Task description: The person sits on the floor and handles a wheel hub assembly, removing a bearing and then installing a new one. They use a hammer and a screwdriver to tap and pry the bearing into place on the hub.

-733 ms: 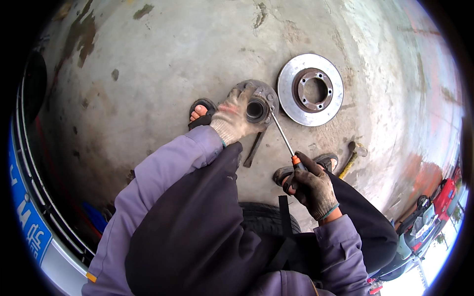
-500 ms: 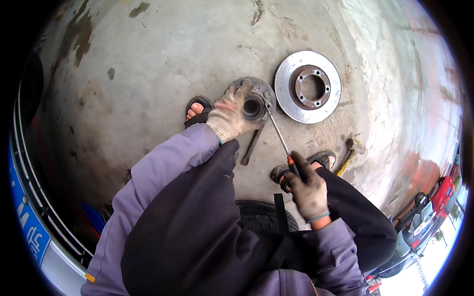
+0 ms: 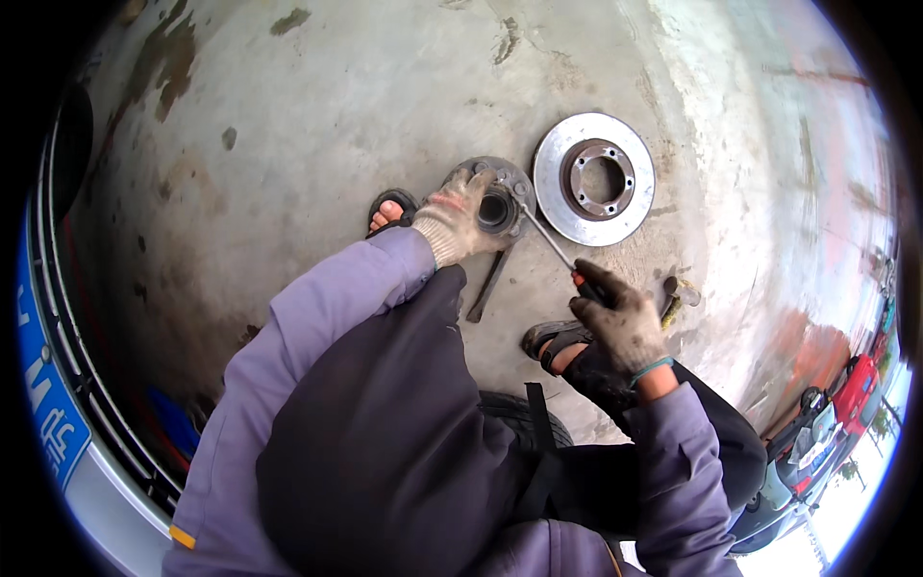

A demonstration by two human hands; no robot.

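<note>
A dirty metal wheel hub [image 3: 519, 185], with a dark round bore and studs round its flange, stands on the floor in front of me. My left hand [image 3: 460, 216], in a stained knitted glove, is closed over the hub's left side. My right hand [image 3: 623, 322], gloved too, grips the red and black handle of a screwdriver [image 3: 550, 238]. The long shaft slants up to the left, its tip at the right edge of the hub's flange. Just right of the hub lies a shiny brake disc [image 3: 553, 183] with a rusty centre.
A flat dark metal bar [image 3: 488, 288] lies below the hub. A hammer [image 3: 679, 292] with a yellow handle is beyond my right foot. My sandalled feet flank the hub, and a tyre [image 3: 510, 413] shows below me. A vehicle front [image 3: 106, 471] stands at left.
My right hand has moved up and to the right with the screwdriver, so its shaft slants more. My right knee has shifted, covering more of the hammer. The left hand keeps its hold.
</note>
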